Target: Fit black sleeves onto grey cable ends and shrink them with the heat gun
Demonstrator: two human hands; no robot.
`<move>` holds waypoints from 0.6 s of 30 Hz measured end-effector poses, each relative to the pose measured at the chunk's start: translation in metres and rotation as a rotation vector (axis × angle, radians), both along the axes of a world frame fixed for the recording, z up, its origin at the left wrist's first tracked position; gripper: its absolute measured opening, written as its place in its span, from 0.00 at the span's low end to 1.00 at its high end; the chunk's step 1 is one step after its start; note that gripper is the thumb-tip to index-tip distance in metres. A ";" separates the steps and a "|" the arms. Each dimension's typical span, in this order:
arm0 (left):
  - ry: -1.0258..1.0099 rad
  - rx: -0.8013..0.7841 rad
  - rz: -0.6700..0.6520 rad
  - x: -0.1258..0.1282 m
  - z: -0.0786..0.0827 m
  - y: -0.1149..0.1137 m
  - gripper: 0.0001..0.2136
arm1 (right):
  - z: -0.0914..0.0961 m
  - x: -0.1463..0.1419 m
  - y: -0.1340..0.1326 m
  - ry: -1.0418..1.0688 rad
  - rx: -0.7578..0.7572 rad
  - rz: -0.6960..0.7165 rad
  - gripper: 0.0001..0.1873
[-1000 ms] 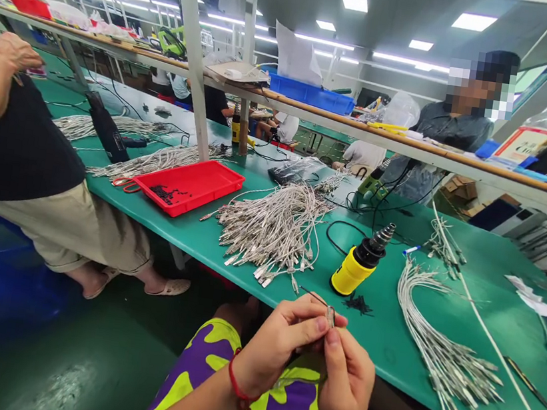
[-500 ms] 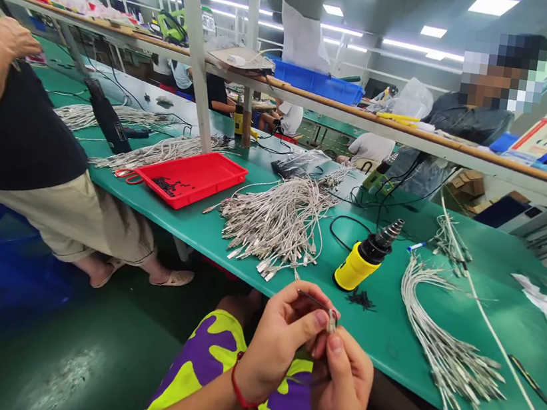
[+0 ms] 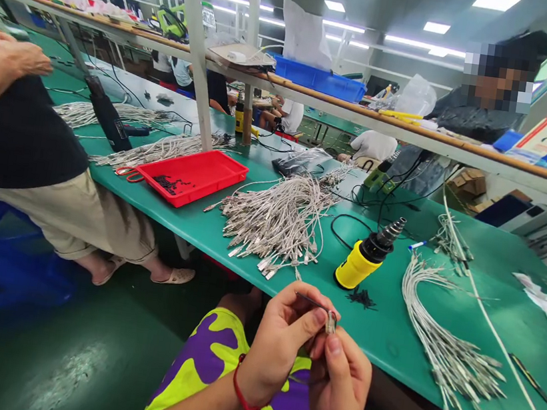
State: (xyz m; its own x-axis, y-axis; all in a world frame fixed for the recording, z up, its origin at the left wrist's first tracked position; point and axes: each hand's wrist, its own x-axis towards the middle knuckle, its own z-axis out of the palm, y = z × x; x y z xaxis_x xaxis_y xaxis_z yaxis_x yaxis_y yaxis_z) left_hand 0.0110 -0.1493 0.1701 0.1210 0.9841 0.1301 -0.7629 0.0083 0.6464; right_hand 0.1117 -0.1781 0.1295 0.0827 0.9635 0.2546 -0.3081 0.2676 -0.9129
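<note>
My left hand [image 3: 280, 340], with a red cord bracelet at its wrist, is closed with thumb and fingers pinched. A thin dark tool [image 3: 310, 299] lies across its fingers; its full shape is hidden. My right hand [image 3: 341, 382] pinches a small silvery cable connector [image 3: 331, 323] from below, and the left thumb tip meets it. Both hands are together above my lap, by the table edge. Just beyond them stands a yellow hot air gun [image 3: 361, 263], nozzle up, beside a small pile of short black tubes [image 3: 362, 298].
A heap of grey cables [image 3: 276, 222] lies on the green table [image 3: 376, 343], with another bundle [image 3: 432, 333] at right. Tweezers [image 3: 531, 380] rest near the right edge. A red tray [image 3: 206, 179] holds black pieces. A co-worker [image 3: 16, 124] stands at left; a shelf [image 3: 317, 100] crosses above.
My hands hold nearly the same place and grip, with the connector turned slightly. At left, the co-worker's hands have come down and to the right; the person behind the shelf has shifted a little.
</note>
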 end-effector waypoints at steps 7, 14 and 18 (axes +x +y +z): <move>-0.004 0.029 0.013 0.001 -0.001 -0.002 0.06 | 0.000 -0.001 -0.001 0.035 -0.003 0.001 0.18; 0.000 0.031 0.012 0.003 -0.001 -0.003 0.05 | 0.002 -0.002 -0.002 0.046 -0.028 -0.029 0.18; -0.001 0.027 0.010 0.004 -0.002 -0.003 0.05 | 0.003 -0.002 -0.001 0.069 -0.013 -0.026 0.18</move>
